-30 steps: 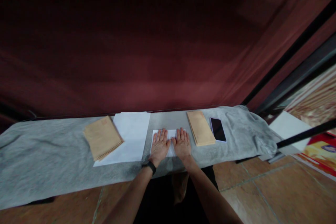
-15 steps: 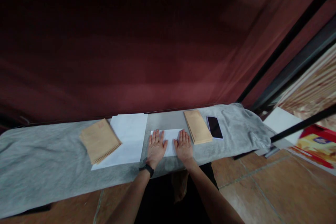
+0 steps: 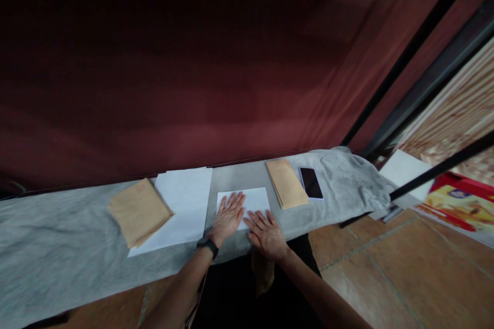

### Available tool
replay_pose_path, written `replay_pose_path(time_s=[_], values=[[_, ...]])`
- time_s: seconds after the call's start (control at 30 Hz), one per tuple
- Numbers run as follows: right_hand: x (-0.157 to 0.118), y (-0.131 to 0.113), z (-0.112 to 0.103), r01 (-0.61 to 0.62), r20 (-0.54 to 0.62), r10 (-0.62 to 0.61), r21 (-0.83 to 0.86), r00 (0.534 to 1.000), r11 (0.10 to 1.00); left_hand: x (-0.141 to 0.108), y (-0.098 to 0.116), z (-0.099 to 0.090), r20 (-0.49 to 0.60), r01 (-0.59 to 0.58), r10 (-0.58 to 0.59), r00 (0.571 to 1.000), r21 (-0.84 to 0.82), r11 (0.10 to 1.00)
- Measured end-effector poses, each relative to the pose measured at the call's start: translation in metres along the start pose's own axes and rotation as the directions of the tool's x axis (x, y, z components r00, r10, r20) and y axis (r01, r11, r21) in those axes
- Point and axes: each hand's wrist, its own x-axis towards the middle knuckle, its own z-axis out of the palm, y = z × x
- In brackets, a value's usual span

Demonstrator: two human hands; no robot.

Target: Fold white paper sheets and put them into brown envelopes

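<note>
On the grey cloth [image 3: 57,252], the white paper [image 3: 257,199] lies with its long axis crosswise, beneath our open left hand [image 3: 227,219], our open right hand [image 3: 271,239] overlapping its near edge

So the table [image 3: 88,247] has a grey cloth [image 3: 339,180] over it, with white paper [image 3: 187,200], brown envelopes [image 3: 141,211] and a phone [image 3: 311,183] lying on top.

Dark red wall [image 3: 239,97], brown tiled floor [image 3: 386,267].
</note>
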Motion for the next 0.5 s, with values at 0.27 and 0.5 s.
replay_pose_path(time_s=[0.27, 0.5], values=[[-0.004, -0.013, 0.002, -0.063, 0.010, 0.062, 0.097, 0.998, 0.993, 0.033, -0.003, 0.008, 0.028, 0.029, -0.030, 0.999, 0.025, 0.999], [-0.010, -0.027, 0.006, -0.062, -0.041, 0.067, 0.114, 0.997, 0.992, 0.046, -0.002, 0.007, 0.021, 0.052, -0.053, 0.998, 0.049, 0.997]])
